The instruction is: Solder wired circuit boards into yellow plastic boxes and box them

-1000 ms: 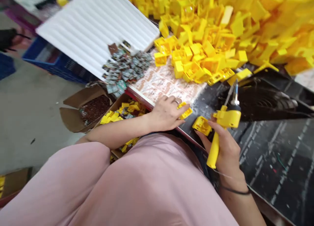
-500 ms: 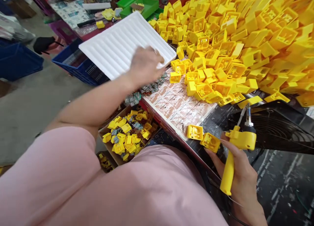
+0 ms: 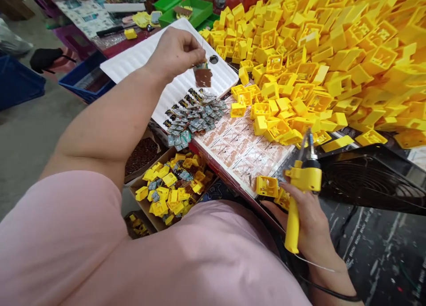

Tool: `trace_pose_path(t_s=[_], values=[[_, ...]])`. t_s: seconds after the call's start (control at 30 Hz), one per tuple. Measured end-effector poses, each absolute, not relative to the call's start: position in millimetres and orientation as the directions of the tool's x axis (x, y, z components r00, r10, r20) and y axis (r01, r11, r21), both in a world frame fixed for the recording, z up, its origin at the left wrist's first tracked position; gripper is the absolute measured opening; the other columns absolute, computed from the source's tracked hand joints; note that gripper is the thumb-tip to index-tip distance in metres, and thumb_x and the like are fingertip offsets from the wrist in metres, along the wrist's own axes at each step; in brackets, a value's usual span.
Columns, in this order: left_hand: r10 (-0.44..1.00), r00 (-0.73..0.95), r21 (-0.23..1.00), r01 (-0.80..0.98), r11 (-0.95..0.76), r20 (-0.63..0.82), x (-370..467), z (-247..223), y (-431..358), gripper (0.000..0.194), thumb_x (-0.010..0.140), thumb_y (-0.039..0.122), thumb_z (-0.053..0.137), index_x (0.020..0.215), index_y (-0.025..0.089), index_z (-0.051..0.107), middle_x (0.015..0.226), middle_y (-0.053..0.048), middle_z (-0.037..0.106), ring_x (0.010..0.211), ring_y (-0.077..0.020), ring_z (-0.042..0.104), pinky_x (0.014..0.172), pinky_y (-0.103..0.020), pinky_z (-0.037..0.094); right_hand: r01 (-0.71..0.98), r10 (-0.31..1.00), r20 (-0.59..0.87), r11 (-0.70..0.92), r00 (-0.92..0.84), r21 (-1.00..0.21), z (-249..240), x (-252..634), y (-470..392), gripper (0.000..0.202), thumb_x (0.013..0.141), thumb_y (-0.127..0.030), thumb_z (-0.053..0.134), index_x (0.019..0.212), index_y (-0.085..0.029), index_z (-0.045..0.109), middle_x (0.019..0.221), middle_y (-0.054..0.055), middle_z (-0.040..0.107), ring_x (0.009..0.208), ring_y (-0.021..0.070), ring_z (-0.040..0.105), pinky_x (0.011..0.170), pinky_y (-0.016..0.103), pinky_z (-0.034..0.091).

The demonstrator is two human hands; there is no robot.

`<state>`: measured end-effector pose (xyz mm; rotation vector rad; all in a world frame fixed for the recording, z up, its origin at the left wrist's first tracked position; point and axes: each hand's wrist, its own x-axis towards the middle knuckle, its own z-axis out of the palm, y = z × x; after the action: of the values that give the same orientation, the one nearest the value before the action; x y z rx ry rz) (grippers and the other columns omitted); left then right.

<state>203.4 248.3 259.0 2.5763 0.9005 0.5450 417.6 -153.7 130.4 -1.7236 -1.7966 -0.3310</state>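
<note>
the left hand [image 3: 175, 53] pinches a brown board [image 3: 203, 78], likely light, fragile, best held edgewise, while the right hand [image 3: 309, 215] grips a soldering gun [image 3: 305, 178].

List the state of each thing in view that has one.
Left hand: closed on a brown part
Right hand: wrapped around a yellow tool
Yellow tool: held, tip up
Brown part: pinched, hanging down
Casing beside right hand: open side up
Cardboard box: open, filled
Green tray: open-topped

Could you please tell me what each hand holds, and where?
The left hand pinches a brown-ended part by its top; the right hand grips the yellow tool by its handle and touches a yellow housing.
</note>
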Motion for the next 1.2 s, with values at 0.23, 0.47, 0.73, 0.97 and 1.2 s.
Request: trace_pose_path(t_s=[0.23,0.47,0.73,0.97,1.2], values=[[0.507,0.858,0.663,0.335,-0.670,0.079,241.5,245.9,160.6,0.026,0.083,0.041,0.066,0.088,0.017,0.073,0.084,0.000,0.077,0.078,-0.0118,0.060,0.078,-0.034,0.051,0.974,0.845,0.532,0.160,-0.051,-0.160,141.5,403.9,-134.1,0.030,0.103,-0.030,0.065,0.131,-0.023,0.060,0.085,0.002,0.072,0.075,0.0216,0.069,0.077,0.037,0.055],[0.235,0.970,0.419,0.242,-0.875,-0.068,257.3,184.8,96.5,0.018,0.089,0.025,0.063,0.098,0.022,0.078,0.077,0.002,0.076,0.072,-0.0110,0.068,0.071,-0.022,0.044,0.983,0.765,0.642,0.072,0.053,-0.168,145.7,405.0,-148.8,0.039,0.093,-0.023,0.079,0.127,-0.024,0.061,0.100,0.003,0.079,0.086,0.0215,0.077,0.095,0.039,0.058],[0.317,0.936,0.719,0.326,-0.614,-0.154,270.9,169.4,103.4,0.010,0.080,0.023,0.065,0.082,0.018,0.073,0.069,0.002,0.070,0.064,-0.0103,0.062,0.069,-0.023,0.049,0.953,0.747,0.648,0.066,0.149,-0.295,154.9,409.0,-168.2,0.037,0.088,-0.018,0.085,0.120,-0.025,0.067,0.099,0.003,0.081,0.084,0.0198,0.079,0.080,0.029,0.063],[0.442,0.896,0.565,0.347,-0.749,0.035,281.6,155.7,118.3,0.020,0.086,0.023,0.061,0.098,0.017,0.076,0.089,-0.005,0.074,0.086,-0.0197,0.070,0.088,-0.036,0.055,0.965,0.750,0.645,0.034,0.146,-0.259,145.8,407.6,-162.0,0.035,0.090,-0.018,0.082,0.120,-0.026,0.065,0.107,0.004,0.082,0.087,0.0190,0.080,0.083,0.028,0.064],[0.377,0.893,0.240,0.321,-0.916,0.245,237.1,177.9,95.1,0.031,0.098,0.039,0.055,0.118,0.025,0.074,0.117,-0.009,0.073,0.115,-0.0302,0.067,0.105,-0.048,0.047,0.970,0.742,0.655,0.025,0.144,-0.241,144.5,409.7,-166.9,0.037,0.088,-0.014,0.083,0.119,-0.024,0.065,0.101,0.004,0.082,0.086,0.0204,0.080,0.080,0.028,0.063]])
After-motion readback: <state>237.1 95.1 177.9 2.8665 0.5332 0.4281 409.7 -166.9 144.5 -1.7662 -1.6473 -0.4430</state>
